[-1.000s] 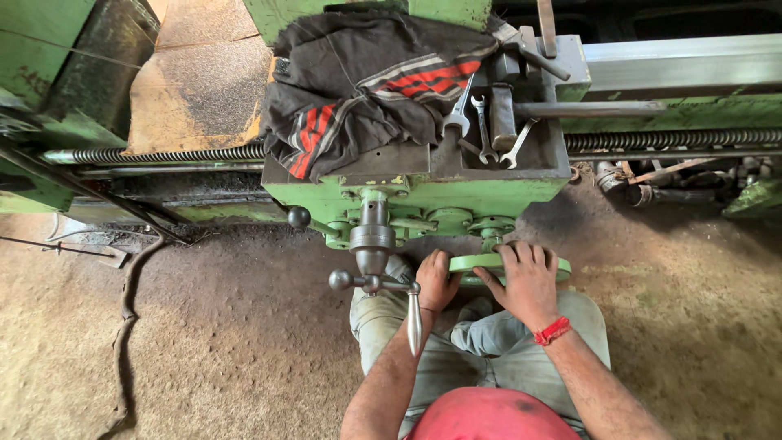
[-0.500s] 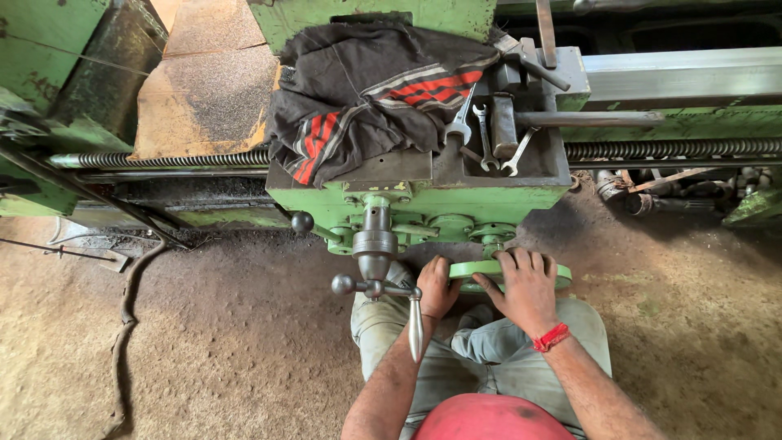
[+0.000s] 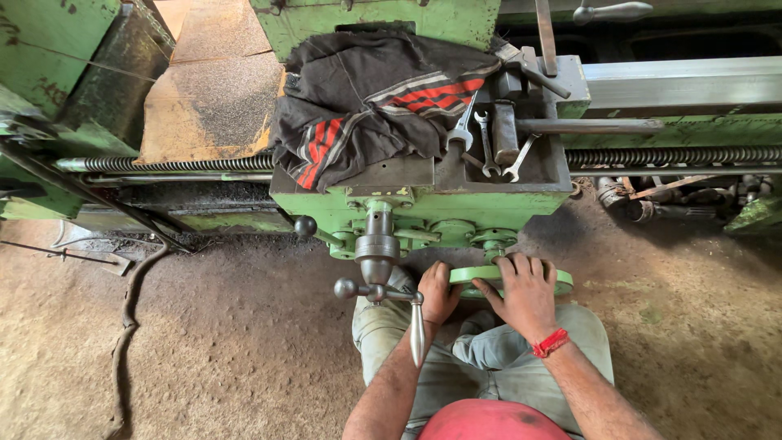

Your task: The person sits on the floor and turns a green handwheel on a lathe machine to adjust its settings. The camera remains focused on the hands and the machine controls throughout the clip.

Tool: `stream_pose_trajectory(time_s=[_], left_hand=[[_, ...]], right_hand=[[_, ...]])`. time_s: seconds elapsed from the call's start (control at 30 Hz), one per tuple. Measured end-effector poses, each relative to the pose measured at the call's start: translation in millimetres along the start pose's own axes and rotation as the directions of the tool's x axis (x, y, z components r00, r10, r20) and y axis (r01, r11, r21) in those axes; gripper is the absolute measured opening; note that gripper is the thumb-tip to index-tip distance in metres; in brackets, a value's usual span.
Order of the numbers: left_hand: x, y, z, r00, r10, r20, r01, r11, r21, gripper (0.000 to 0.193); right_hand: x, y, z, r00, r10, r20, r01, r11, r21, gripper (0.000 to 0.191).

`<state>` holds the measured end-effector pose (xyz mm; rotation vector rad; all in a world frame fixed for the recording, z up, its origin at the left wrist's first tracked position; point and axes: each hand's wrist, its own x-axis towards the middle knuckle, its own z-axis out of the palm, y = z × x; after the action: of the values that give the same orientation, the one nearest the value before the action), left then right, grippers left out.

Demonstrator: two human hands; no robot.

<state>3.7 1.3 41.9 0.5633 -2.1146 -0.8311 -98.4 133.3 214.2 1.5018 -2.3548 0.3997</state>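
Observation:
Both my hands rest on a green handwheel [image 3: 564, 282] at the front of a green lathe carriage [image 3: 423, 204]. My left hand [image 3: 437, 295] curls around the wheel's left rim. My right hand [image 3: 525, 291], with a red band on its wrist, lies spread over the top of the wheel, fingers forward. A steel crank handle [image 3: 381, 285] with a long tapered lever juts out just left of my left hand.
A dark cloth with red and white stripes [image 3: 375, 102] lies on the carriage top beside several wrenches [image 3: 489, 143]. A lead screw [image 3: 668, 155] runs right and left. The dirt floor [image 3: 204, 350] spreads to the left, with a root-like cable [image 3: 126, 326].
The view has shifted slightly downward, so the carriage sits a little higher in frame. Both hands stay on the handwheel, with barely any movement.

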Motion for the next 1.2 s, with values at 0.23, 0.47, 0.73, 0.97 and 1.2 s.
stream_pose_trajectory(time_s=[0.23, 0.47, 0.73, 0.97, 1.2], left_hand=[[-1, -1, -1, 0.999, -0.031, 0.013, 0.032, 0.999, -0.01, 0.036], [-3, -5, 1, 1.0, -0.018, -0.005, 0.018, 1.0, -0.021, 0.037], [-4, -4, -1, 1.0, -0.011, -0.015, 0.011, 0.999, -0.052, 0.034], [8, 32, -25, 0.999, -0.045, 0.001, 0.045, 0.992, 0.115, 0.043], [30, 62, -29, 0.988, 0.141, 0.062, -0.147, 0.984, 0.1, 0.05]], right_hand=[[2, -2, 0, 1.0, 0.002, 0.004, -0.002, 1.0, -0.012, 0.053], [4, -5, -1, 1.0, 0.005, 0.014, -0.005, 1.0, -0.019, 0.053], [4, -9, -2, 1.0, -0.007, -0.011, 0.007, 0.999, -0.035, 0.053], [3, -9, 0, 0.999, 0.0, 0.036, 0.002, 0.999, -0.052, 0.054], [2, -9, 6, 1.0, 0.005, 0.024, -0.004, 0.998, -0.061, 0.051]])
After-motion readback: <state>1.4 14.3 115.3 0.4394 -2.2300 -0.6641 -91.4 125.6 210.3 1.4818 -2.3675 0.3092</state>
